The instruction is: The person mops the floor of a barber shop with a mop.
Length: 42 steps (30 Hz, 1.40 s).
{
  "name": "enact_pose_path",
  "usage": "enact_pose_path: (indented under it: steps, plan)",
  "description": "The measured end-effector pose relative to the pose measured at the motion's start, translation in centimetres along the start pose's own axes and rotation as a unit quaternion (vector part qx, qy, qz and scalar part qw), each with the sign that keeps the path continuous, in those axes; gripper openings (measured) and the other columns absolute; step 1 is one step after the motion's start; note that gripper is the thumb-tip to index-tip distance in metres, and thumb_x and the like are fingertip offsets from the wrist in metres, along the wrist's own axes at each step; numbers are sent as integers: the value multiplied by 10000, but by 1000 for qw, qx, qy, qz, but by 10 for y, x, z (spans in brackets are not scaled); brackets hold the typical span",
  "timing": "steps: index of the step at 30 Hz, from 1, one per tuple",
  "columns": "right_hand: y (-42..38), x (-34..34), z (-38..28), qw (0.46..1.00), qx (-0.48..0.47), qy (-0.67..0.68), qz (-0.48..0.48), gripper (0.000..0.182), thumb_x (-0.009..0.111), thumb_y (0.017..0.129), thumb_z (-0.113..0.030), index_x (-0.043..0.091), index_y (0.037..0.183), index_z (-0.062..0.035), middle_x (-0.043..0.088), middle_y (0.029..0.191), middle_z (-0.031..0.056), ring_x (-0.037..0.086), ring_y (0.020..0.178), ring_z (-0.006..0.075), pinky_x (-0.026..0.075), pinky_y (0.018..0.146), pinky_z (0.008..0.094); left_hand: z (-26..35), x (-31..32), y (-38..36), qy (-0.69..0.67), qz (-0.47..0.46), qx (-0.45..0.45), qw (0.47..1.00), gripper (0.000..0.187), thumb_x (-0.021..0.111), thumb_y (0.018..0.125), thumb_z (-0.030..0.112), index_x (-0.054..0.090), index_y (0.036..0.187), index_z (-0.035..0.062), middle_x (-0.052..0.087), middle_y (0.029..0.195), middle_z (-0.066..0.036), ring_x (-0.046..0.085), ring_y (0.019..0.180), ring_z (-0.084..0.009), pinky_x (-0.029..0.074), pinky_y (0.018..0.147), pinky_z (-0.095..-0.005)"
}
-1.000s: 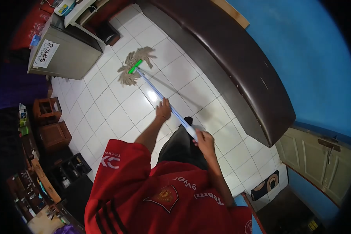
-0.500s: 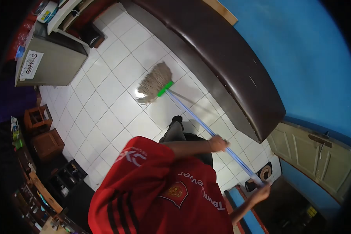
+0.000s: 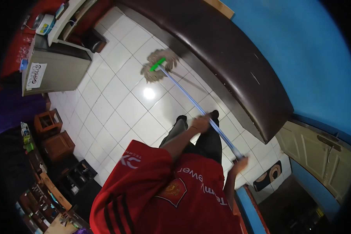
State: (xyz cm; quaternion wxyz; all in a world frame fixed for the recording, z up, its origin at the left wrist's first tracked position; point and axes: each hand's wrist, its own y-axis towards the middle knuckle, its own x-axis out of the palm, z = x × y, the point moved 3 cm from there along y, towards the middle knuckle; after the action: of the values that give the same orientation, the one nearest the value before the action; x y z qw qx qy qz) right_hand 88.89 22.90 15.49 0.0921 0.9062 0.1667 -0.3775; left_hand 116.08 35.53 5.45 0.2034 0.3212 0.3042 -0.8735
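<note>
A string mop lies with its beige strands spread on the white tiles, near the base of the dark brown padded bench. Its green clamp joins a light blue handle that slopes down toward me. My left hand is closed around the middle of this handle, in front of my legs. Farther up, my right hand grips the handle's top end, slightly blurred. Both my feet stand on the floor beside the handle.
The brown bench runs along the blue wall on the right. A grey-green cabinet with a paper label stands at left, and small wooden cabinets lie below it. A patterned mat is near the door.
The mop head has moved away from me and its strands have swung round the clamp toward the bench. Both hands have shifted left and up in view, still holding the handle. A second foot now shows.
</note>
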Motion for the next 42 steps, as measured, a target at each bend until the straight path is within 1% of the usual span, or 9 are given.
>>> enact_pose_path:
  steps: [1,2,4,12,17,21,30,34,42]
  plan:
    - [24,32,-80,977,131,98,-135,282,349,887,-252,496,824,-19,441,592,69,434,456,186,362,428,306,-5,-49,-3,8,-20,-53,998,579,504,751,245,285,1265,91,457,1184,-176,515,1012,-315,428,788,-481]
    - [38,73,-94,980,-130,-12,-149,297,403,873,-266,493,759,-7,467,606,125,466,511,264,385,491,356,-29,-53,6,114,-13,-61,991,728,533,747,261,140,1323,53,300,1314,-192,411,1132,-323,398,833,-487]
    - [58,118,-156,924,-56,14,-378,300,516,816,-294,549,730,-9,520,728,185,520,671,337,422,612,407,-64,-75,21,17,49,-112,992,785,550,736,244,88,1324,5,167,1371,-193,355,1177,-322,382,868,-469]
    - [123,115,-160,916,-95,59,-384,357,525,825,-311,556,723,30,540,700,163,535,685,287,428,600,353,-49,-81,72,144,-55,-165,974,836,586,705,253,76,1336,48,166,1389,-145,276,1234,-312,325,898,-542]
    - [149,-33,-3,961,112,208,-144,57,540,760,-4,571,796,26,538,814,88,513,738,166,417,618,265,109,10,90,29,-3,183,983,585,587,727,290,374,1219,58,441,1186,-154,459,1050,-318,375,865,-419]
    - [144,-211,33,991,4,-58,123,173,485,825,-76,546,882,76,545,899,139,502,767,194,416,673,290,238,92,71,-19,-111,374,921,275,571,722,298,535,893,87,554,759,-97,547,788,-270,417,714,-402]
    - [118,-237,41,865,174,-118,455,301,469,868,-277,587,784,-13,538,688,57,428,536,136,395,464,296,281,136,37,-76,-139,354,922,101,521,726,177,531,805,115,543,717,-77,558,739,-261,422,662,-403]
    - [113,-102,159,927,114,-165,317,325,422,881,-267,564,840,22,538,639,84,504,552,166,421,491,303,161,95,80,74,-47,154,984,206,481,743,211,570,905,121,511,893,-81,501,935,-226,392,762,-454]
    - [133,217,-163,916,-11,29,-401,434,509,826,-387,581,836,42,560,705,107,551,655,161,440,584,299,-57,-121,90,-18,187,-163,969,698,561,733,153,193,1317,49,184,1364,-187,288,1217,-322,308,950,-456]
